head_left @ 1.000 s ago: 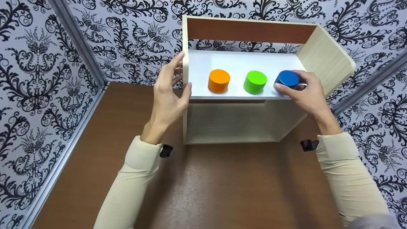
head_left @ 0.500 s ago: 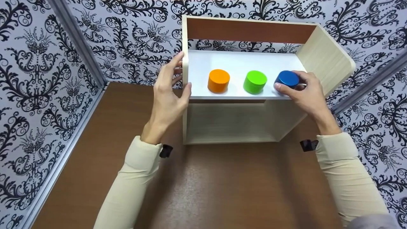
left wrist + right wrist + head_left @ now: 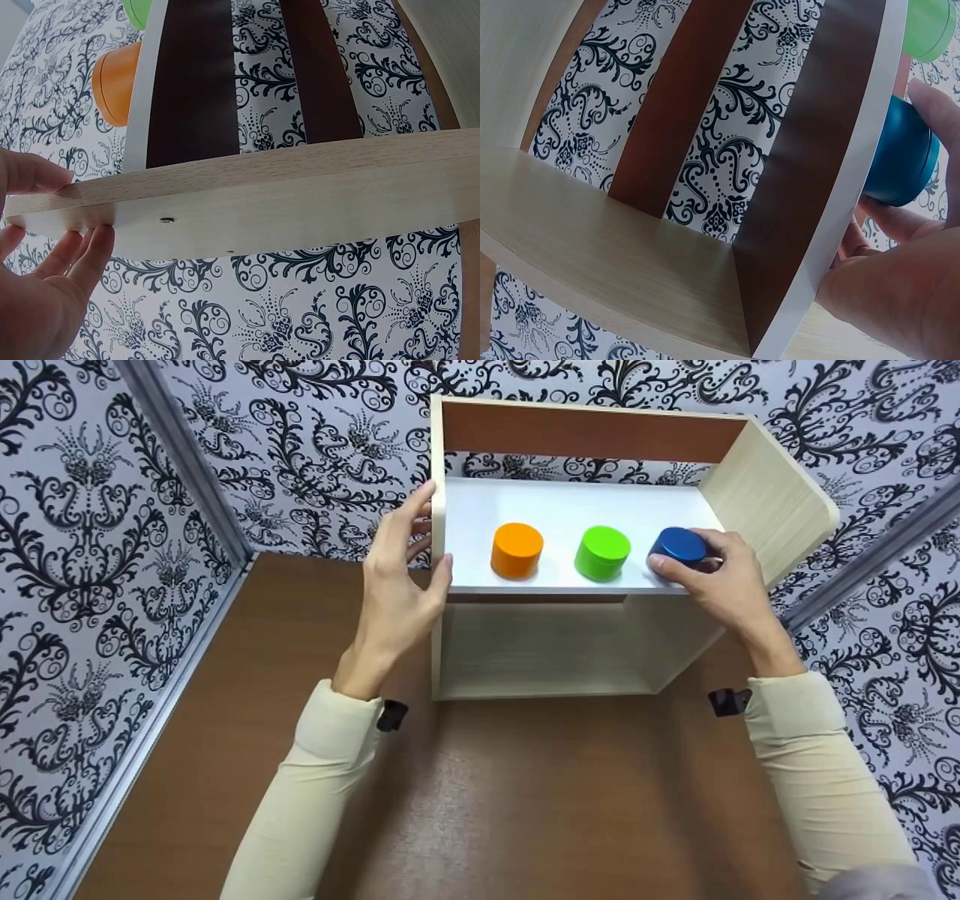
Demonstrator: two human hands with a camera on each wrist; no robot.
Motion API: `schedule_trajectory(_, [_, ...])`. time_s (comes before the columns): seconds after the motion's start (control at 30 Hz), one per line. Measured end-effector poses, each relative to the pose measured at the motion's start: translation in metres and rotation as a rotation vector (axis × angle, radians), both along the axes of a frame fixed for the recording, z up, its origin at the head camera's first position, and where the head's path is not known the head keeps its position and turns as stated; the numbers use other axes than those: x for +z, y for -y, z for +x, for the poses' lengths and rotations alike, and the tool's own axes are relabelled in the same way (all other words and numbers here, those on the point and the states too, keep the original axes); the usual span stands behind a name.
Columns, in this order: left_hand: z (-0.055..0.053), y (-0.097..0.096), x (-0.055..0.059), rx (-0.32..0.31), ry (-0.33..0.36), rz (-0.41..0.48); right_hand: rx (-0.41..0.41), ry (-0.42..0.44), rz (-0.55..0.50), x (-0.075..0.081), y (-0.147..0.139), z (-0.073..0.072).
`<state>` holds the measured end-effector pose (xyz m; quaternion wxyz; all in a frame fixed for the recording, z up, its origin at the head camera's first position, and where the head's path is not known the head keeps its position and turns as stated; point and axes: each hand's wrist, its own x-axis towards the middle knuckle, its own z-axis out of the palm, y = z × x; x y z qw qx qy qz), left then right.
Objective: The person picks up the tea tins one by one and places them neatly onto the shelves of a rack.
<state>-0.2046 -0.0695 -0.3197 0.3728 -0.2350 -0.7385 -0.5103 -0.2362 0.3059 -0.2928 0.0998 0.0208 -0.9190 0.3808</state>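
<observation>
Three round lidded containers stand in a row on the white upper shelf [image 3: 555, 502] of a small wooden shelf unit. The orange container [image 3: 517, 551] is on the left, the green container [image 3: 603, 553] in the middle and the blue container [image 3: 679, 545] on the right. My right hand [image 3: 724, 577] grips the blue one between thumb and fingers near the shelf's front edge. My left hand [image 3: 401, 577] holds the unit's left side panel [image 3: 438, 510]; in the left wrist view, the thumb lies on one face of that panel [image 3: 300, 187] and the fingertips on the other.
Below the white shelf is an open lower compartment [image 3: 540, 652]. The right side panel [image 3: 780, 495] rises beside my right hand. Patterned walls [image 3: 90, 585] enclose the brown wooden surface [image 3: 525, 795] under the unit. A reddish-brown slat [image 3: 592, 433] crosses the unit's back.
</observation>
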Motion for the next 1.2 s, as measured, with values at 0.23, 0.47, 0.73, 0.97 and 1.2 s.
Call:
schedule_trajectory(0.23, [0.000, 0.000, 0.000, 0.001, 0.007, -0.003, -0.005, 0.021, 0.009, 0.000, 0.000, -0.002])
schedule_trajectory(0.47, [-0.001, 0.000, -0.001, -0.003, 0.007, -0.007, 0.001, 0.030, 0.013, -0.001, -0.002, -0.002])
schedule_trajectory(0.73, [-0.003, -0.001, -0.002, -0.007, -0.004, -0.006, 0.007, 0.031, -0.045, 0.000, -0.002, 0.000])
schedule_trajectory(0.97, [-0.003, -0.001, -0.002, -0.015, -0.013, -0.001, 0.006, 0.006, -0.058, 0.001, -0.002, 0.006])
schedule_trajectory(1.2, [-0.003, -0.001, -0.002, -0.009, -0.021, 0.000, 0.005, -0.067, -0.091, -0.001, -0.004, 0.015])
